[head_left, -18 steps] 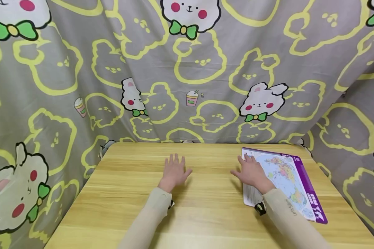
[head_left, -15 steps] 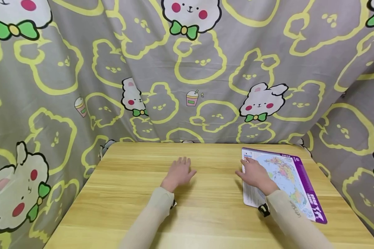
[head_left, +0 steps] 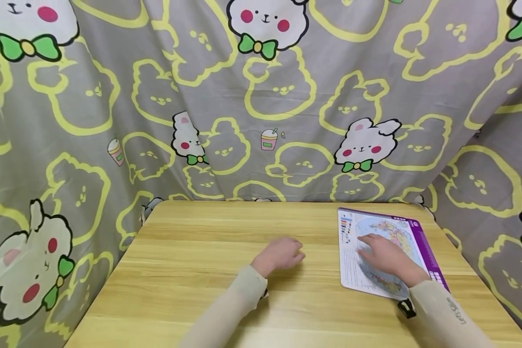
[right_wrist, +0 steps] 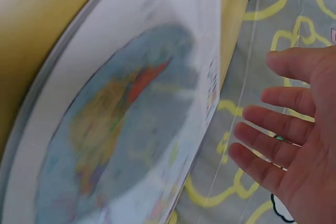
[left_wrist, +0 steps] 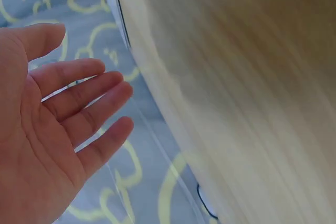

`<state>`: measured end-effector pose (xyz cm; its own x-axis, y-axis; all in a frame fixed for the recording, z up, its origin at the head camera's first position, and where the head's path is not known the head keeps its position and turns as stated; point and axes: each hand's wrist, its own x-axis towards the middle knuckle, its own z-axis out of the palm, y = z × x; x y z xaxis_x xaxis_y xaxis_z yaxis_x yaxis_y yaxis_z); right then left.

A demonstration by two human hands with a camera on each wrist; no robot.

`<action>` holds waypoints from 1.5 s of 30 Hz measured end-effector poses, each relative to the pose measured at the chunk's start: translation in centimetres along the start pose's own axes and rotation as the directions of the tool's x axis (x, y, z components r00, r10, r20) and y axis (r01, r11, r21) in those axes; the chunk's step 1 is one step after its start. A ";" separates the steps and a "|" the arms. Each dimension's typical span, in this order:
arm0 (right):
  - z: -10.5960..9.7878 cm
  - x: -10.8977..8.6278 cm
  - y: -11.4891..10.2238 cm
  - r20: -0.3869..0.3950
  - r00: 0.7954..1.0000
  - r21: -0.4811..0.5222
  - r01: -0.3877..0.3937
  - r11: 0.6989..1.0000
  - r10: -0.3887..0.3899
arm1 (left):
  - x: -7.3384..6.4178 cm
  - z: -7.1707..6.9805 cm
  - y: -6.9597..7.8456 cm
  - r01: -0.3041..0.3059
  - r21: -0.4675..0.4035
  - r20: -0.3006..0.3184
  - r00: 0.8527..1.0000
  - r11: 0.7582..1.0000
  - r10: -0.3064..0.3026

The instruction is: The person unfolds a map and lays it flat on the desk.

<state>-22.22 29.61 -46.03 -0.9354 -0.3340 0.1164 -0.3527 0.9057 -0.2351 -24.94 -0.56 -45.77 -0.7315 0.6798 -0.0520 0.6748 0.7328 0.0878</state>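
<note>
A flat world map sheet (head_left: 352,266) with a purple edge lies on the right part of the wooden table. My right hand (head_left: 384,256) hovers over the map with nothing in its grasp. In the right wrist view that hand (right_wrist: 294,129) has its fingers loosely extended and apart, the map (right_wrist: 131,119) beside it. Left of the map, my left hand (head_left: 279,253) is above the bare wood. The left wrist view shows its palm (left_wrist: 58,114) with relaxed, slightly bent fingers and nothing held.
The light wooden table (head_left: 191,251) reaches back to a grey curtain (head_left: 235,96) printed with yellow outlines and white bear faces. The curtain hangs along the back and both sides. A dark strap device (head_left: 406,308) sits at the right wrist.
Both hands have moved to the right and toward the body. The left hand has turned sideways, and the right hand has gone further over the map. The map stays in place.
</note>
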 end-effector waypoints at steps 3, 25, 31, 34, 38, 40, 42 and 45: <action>-0.2 -1.0 0.9 -0.003 1.000 -0.020 0.005 1.000 -0.005 | 0.6 0.4 1.4 -0.055 0.037 0.002 0.998 0.998 0.055; -0.4 -6.8 7.5 0.068 0.997 -0.128 -0.024 0.991 0.033 | 4.8 2.7 9.0 -0.076 0.218 0.153 0.987 0.973 0.043; -0.4 -7.7 8.4 0.109 0.992 -0.122 -0.057 0.991 0.070 | 5.3 3.1 9.9 -0.054 0.235 0.194 0.981 0.970 0.008; -0.4 -7.9 8.8 0.141 0.986 -0.116 -0.071 0.991 0.087 | 5.5 3.1 10.2 -0.055 0.250 0.210 0.978 0.967 0.001; -0.3 -8.1 9.1 0.179 0.979 -0.088 -0.080 0.993 0.095 | 5.7 3.2 10.6 -0.050 0.256 0.231 0.973 0.965 -0.011; -0.3 -8.2 9.2 0.197 0.975 -0.068 -0.096 0.993 0.107 | 5.7 3.3 10.7 -0.046 0.254 0.237 0.971 0.966 -0.016; -0.2 -8.2 9.3 0.212 0.971 -0.055 -0.100 0.994 0.109 | 5.7 3.3 10.7 -0.046 0.253 0.241 0.970 0.966 -0.017; 0.0 -8.2 9.3 0.223 0.968 -0.051 -0.105 0.993 0.114 | 5.8 3.3 10.8 -0.048 0.256 0.253 0.967 0.965 -0.019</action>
<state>-17.88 40.81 -49.15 -0.9516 -0.2785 -0.1296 -0.2507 0.9479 -0.1965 -21.60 11.34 -48.40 -0.6959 0.6509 -0.3034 0.7114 0.6824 -0.1678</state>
